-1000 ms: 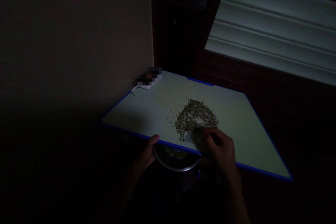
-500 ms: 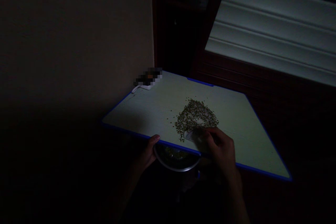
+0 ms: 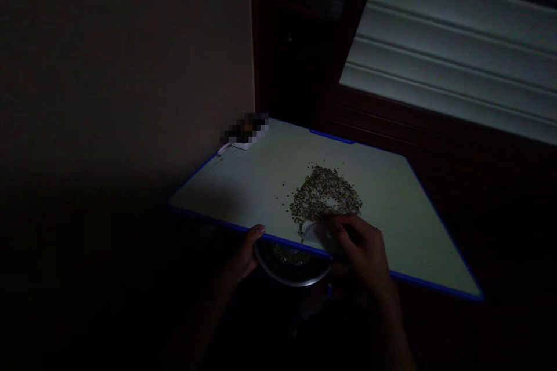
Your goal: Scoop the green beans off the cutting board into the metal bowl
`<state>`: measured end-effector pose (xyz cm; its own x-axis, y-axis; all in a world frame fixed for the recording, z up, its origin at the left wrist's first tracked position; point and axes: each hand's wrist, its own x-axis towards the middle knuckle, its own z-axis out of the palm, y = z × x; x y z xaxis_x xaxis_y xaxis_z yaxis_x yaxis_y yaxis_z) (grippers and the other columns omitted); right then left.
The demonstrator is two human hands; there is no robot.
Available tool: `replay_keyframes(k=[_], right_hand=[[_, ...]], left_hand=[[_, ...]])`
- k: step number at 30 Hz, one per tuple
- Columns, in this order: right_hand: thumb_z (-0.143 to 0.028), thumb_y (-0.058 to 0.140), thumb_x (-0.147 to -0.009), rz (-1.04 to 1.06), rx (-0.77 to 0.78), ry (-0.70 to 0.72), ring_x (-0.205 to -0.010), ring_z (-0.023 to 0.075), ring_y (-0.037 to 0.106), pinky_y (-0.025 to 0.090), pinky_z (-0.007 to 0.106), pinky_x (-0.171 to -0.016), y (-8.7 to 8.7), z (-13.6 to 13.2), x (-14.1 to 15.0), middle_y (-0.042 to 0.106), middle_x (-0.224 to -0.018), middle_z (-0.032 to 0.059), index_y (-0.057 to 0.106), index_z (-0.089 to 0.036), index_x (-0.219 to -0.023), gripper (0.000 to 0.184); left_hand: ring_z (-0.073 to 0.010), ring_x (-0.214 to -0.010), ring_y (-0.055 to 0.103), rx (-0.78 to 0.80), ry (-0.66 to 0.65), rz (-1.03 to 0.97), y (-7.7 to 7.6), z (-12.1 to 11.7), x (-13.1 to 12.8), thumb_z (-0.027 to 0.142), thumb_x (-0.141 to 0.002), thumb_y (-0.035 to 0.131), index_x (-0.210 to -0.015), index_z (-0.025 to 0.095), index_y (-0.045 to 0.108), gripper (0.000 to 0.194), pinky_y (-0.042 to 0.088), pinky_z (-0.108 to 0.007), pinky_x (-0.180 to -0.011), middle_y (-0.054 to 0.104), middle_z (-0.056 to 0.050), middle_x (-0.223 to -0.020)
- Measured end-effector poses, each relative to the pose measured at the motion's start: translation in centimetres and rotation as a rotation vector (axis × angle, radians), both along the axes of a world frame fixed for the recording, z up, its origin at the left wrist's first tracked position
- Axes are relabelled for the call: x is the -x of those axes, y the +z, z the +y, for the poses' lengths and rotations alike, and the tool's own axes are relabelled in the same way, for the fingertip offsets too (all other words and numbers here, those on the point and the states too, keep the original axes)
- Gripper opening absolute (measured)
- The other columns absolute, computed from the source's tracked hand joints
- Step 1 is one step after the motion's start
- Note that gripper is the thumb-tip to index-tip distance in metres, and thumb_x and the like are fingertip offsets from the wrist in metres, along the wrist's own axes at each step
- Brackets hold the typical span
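A pale board (image 3: 391, 208) with a blue rim carries a loose spread of small greenish grains (image 3: 324, 188), perhaps mung beans. My right hand (image 3: 363, 243) is closed at the near edge, pinching a thin, whitish see-through piece (image 3: 311, 231) that lies against the front of the grains. My left hand (image 3: 248, 252) grips the board's near edge, thumb on top; its other fingers are mostly hidden below. Just under that edge, beside my left hand, is a metal-rimmed bowl (image 3: 296, 284) with similar grains inside.
A small white-edged object (image 3: 243, 144) with a strap, its top pixelated, lies at the board's far left corner. A plain wall (image 3: 130, 69) rises on the left. Dark wood with a pale ridged panel (image 3: 448, 46) stands behind on the right. The room is very dim.
My right hand has drawn the see-through piece slightly nearer and to the left, toward the board's near edge. My left hand and the board have hardly moved.
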<state>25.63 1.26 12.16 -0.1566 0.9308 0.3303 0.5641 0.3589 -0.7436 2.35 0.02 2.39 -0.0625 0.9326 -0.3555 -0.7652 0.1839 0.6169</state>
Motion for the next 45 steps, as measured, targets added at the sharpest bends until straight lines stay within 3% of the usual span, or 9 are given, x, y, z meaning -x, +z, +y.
replay_keyframes(k=[6,14,26,31,35,40,45], right_hand=[[-0.029,0.057,-0.085,0.019,0.006,0.039,-0.077,0.0198,0.066,0.049,0.028,-0.069,0.0,0.0,-0.1,0.072,-0.084,0.0038,0.071,-0.02,-0.087,0.017],[-0.033,0.057,-0.087,0.082,0.033,-0.068,-0.08,0.0209,0.067,0.049,0.03,-0.072,0.0,0.0,-0.1,0.073,-0.087,0.0044,0.071,-0.02,-0.088,0.019],[-0.03,0.057,-0.088,-0.008,-0.01,0.103,-0.081,0.0198,0.067,0.049,0.029,-0.072,0.7,-0.1,0.1,0.073,-0.088,0.0044,0.072,-0.022,-0.088,0.017],[-0.032,0.056,-0.088,0.054,0.008,0.01,-0.084,0.0207,0.067,0.05,0.03,-0.074,0.3,-0.1,0.2,0.073,-0.089,0.0045,0.072,-0.021,-0.089,0.019],[-0.035,0.055,-0.089,0.069,0.009,-0.061,-0.084,0.0212,0.067,0.05,0.031,-0.075,0.1,0.1,0.2,0.073,-0.091,0.0055,0.071,-0.02,-0.092,0.021],[-0.033,0.057,-0.088,0.025,0.003,0.01,-0.083,0.0203,0.067,0.049,0.03,-0.073,0.2,0.0,0.2,0.073,-0.09,0.0047,0.071,-0.021,-0.092,0.019],[-0.031,0.057,-0.088,0.0,0.001,0.046,-0.082,0.0196,0.066,0.048,0.029,-0.072,0.2,-0.1,0.2,0.073,-0.088,0.0035,0.071,-0.021,-0.09,0.017]], left_hand=[[-0.0294,-0.116,0.058,0.011,0.011,-0.004,-0.6,0.0,0.1,0.027,-0.069,0.072,-0.135,0.017,0.048,0.071,0.045,-0.043,-0.1,0.065,-0.011,-0.122],[-0.0294,-0.119,0.055,0.011,0.046,-0.015,-0.4,-0.1,0.1,0.026,-0.07,0.072,-0.137,0.021,0.046,0.072,0.043,-0.043,-0.103,0.063,-0.009,-0.126],[-0.0294,-0.116,0.058,0.032,0.014,0.007,-0.8,0.0,0.2,0.029,-0.07,0.072,-0.134,0.018,0.049,0.069,0.045,-0.043,-0.099,0.068,-0.009,-0.117],[-0.0277,-0.117,0.057,-0.01,0.08,0.03,-0.6,0.0,0.2,0.025,-0.068,0.073,-0.137,0.023,0.046,0.074,0.044,-0.041,-0.101,0.068,-0.005,-0.118],[-0.0286,-0.115,0.058,0.014,0.045,0.01,-1.0,0.1,0.2,0.026,-0.07,0.071,-0.136,0.019,0.048,0.07,0.044,-0.042,-0.101,0.068,-0.008,-0.118],[-0.0288,-0.114,0.059,0.001,0.003,-0.009,-1.5,0.1,0.3,0.028,-0.071,0.07,-0.136,0.018,0.048,0.069,0.044,-0.043,-0.101,0.067,-0.01,-0.12],[-0.0289,-0.117,0.057,-0.021,0.024,0.001,-0.9,0.1,0.2,0.029,-0.07,0.071,-0.134,0.019,0.05,0.068,0.043,-0.042,-0.102,0.064,-0.009,-0.125]])
